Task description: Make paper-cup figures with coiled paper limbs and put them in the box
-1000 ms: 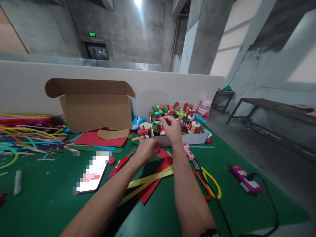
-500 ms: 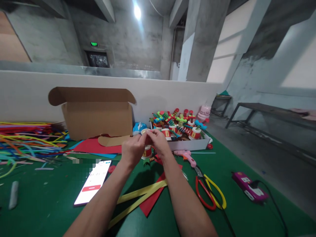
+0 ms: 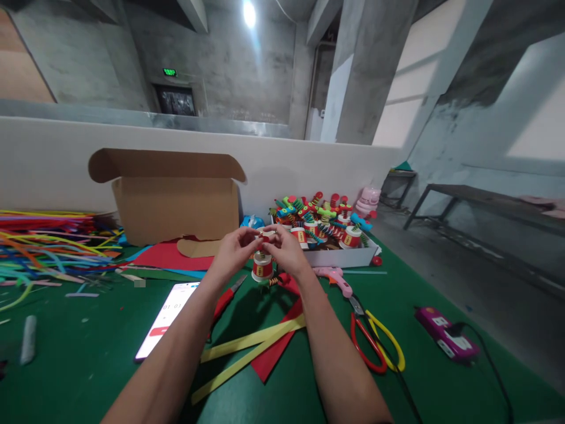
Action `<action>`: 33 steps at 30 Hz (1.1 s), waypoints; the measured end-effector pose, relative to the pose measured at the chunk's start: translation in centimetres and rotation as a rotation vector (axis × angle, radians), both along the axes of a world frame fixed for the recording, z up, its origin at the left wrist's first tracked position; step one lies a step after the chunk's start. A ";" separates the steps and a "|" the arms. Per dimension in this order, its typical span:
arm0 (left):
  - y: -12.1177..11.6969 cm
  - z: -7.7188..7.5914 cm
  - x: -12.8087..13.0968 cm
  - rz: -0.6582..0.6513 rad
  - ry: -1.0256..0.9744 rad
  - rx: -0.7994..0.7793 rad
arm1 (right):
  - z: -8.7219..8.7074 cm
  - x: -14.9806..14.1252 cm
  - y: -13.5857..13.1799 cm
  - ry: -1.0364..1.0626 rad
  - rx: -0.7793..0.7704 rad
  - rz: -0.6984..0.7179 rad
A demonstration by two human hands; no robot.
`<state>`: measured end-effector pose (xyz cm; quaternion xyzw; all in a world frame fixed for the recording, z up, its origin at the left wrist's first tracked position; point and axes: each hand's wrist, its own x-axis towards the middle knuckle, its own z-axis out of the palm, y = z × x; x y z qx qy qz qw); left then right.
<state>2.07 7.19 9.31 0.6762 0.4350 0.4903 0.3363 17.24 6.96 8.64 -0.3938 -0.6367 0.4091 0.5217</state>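
My left hand (image 3: 233, 252) and my right hand (image 3: 285, 250) meet over the table, fingertips pinched around a small red piece (image 3: 265, 238). The fingers cover most of it, so its shape is unclear. Just below the fingertips is a red-and-white paper cup (image 3: 262, 268) with a yellow label, its wide rim downward. A curled paper spring (image 3: 274, 281) lies beside the cup. Under my forearms are yellow paper strips (image 3: 247, 347) and a red paper piece (image 3: 269, 362). A red-handled tool with a pointed metal blade (image 3: 224, 303) lies by my left wrist.
A white box (image 3: 339, 258) holds several cup figures with paper springs. Right of my arm lie a pink glue gun (image 3: 336, 278), scissors (image 3: 375, 341) and a purple power block (image 3: 445, 334). To the left are a phone (image 3: 165, 312), colourful paper strips (image 3: 53, 247) and a cardboard box (image 3: 176, 206).
My hands have drawn slightly apart, with fingers more spread around the small red piece. The cup below and the red-handled tool show more clearly. The view has shifted slightly.
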 end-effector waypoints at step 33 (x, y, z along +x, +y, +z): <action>1.7 -0.3 -2.9 0.125 -0.713 -0.231 | -3.3 15.5 -4.3 -1.051 -0.593 -0.400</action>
